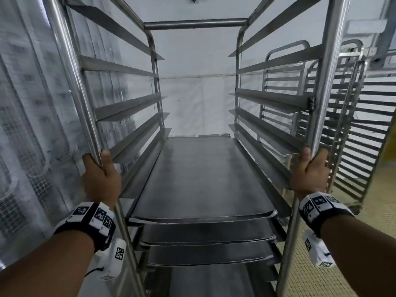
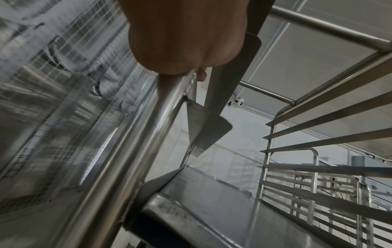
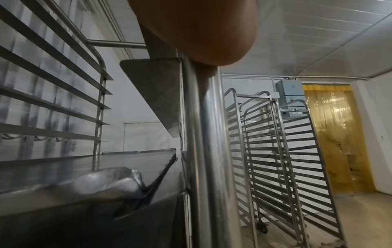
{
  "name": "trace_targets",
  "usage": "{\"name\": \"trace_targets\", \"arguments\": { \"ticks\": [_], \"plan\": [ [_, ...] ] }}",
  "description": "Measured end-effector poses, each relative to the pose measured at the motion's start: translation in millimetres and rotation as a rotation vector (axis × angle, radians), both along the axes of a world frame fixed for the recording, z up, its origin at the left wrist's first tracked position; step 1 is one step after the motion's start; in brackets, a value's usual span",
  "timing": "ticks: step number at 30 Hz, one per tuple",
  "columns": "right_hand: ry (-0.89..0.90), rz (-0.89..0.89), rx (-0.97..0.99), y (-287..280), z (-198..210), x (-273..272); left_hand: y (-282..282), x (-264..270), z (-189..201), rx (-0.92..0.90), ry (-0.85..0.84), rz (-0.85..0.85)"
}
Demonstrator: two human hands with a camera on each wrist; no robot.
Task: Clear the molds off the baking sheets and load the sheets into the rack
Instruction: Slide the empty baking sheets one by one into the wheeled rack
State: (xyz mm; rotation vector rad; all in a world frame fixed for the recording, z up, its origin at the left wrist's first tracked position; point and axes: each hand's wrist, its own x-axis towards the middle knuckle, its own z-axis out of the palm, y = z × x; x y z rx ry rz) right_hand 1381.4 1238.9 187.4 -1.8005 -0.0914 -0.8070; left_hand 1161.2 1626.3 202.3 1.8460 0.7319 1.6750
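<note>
A tall steel rack (image 1: 196, 24) stands straight in front of me, its angled side rails bare in the upper half. Several flat baking sheets (image 1: 199, 179) lie stacked on the lower rails, the top one bare. My left hand (image 1: 100, 174) grips the rack's left front post (image 2: 135, 144). My right hand (image 1: 310, 170) grips the right front post (image 3: 203, 151). In the wrist views the left hand (image 2: 186, 36) and right hand (image 3: 199, 30) wrap those tubes, and a sheet's bent corner (image 3: 118, 179) shows close by. No molds are in view.
More bare steel racks (image 1: 342, 108) stand to the right, also seen in the right wrist view (image 3: 282, 159). A wire-mesh panel (image 1: 27, 125) lines the left side close to the rack. A yellow strip curtain (image 3: 331, 137) hangs at the far right. A white wall lies behind.
</note>
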Motion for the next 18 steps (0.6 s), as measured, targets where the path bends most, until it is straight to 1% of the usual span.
{"name": "trace_targets", "arguments": {
  "ticks": [2, 6, 12, 15, 18],
  "plan": [
    [-0.001, 0.010, -0.014, 6.0, -2.4, 25.2, 10.6, 22.2, -3.5, -0.016, -0.013, -0.013],
    [-0.002, 0.028, -0.024, 15.2, -4.5, 73.4, 9.0, 60.5, -1.6, -0.065, -0.023, 0.018],
    [0.010, 0.005, -0.014, 38.5, -2.4, 146.9, 18.7, 125.9, -2.3, -0.095, -0.044, 0.038],
    [-0.007, 0.014, -0.002, 50.1, -0.6, 181.0, 24.4, 156.9, -2.1, -0.114, -0.039, 0.066],
    [-0.044, 0.015, 0.002, 64.0, -2.1, 212.9, 36.9, 187.2, -2.2, -0.095, -0.048, 0.083]
  ]
}}
